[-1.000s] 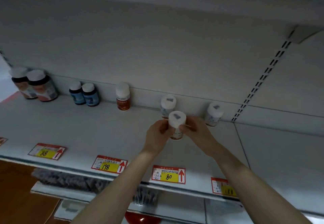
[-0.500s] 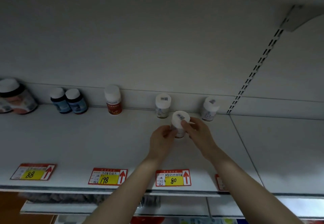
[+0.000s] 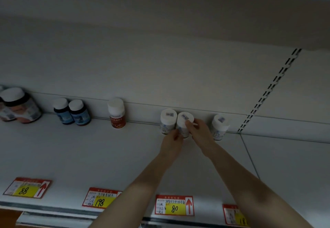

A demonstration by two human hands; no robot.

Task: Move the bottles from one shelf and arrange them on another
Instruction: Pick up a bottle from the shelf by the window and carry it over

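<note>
Standing far left: a large dark bottle (image 3: 21, 106), round and plastic with a white cap, at the back of the shelf. It is partly cut by the frame edge.
Shelf: a pale grey metal shelf (image 3: 80, 156) that carries every bottle along its back wall.
Blue pair: a small dark-blue bottle (image 3: 62, 111) with a white cap, touching its dark-blue twin (image 3: 79, 112) on the right.
Red-label bottle: a white plastic red-label bottle (image 3: 116, 114), upright, apart from its neighbours.
Left white bottle: a short white plastic left white bottle (image 3: 167, 120) with a grey sticker on its cap, against the back wall.
Left hand: the left hand (image 3: 170, 143) has its fingers (image 3: 175, 134) curled on the lower left side of the held bottle.
Held white bottle: the held white bottle (image 3: 184, 121) has the same make and sticker. It touches the left white bottle at the back of the shelf. Its base is hidden, so contact with the shelf cannot be told.
Right hand: the right hand (image 3: 200, 134) has its fingers (image 3: 190, 124) grasping the cap rim and right side.
Right white bottle: a matching right white bottle (image 3: 220, 126), just beside the right hand.
Slotted upright: a black-slotted upright (image 3: 271, 88) runs up the back wall.
Price tags: red-and-yellow price tags along the front edge read 88 (image 3: 26, 188), 198 (image 3: 100, 199) and 80 (image 3: 174, 205). A fourth (image 3: 234, 215) is cut off.
</note>
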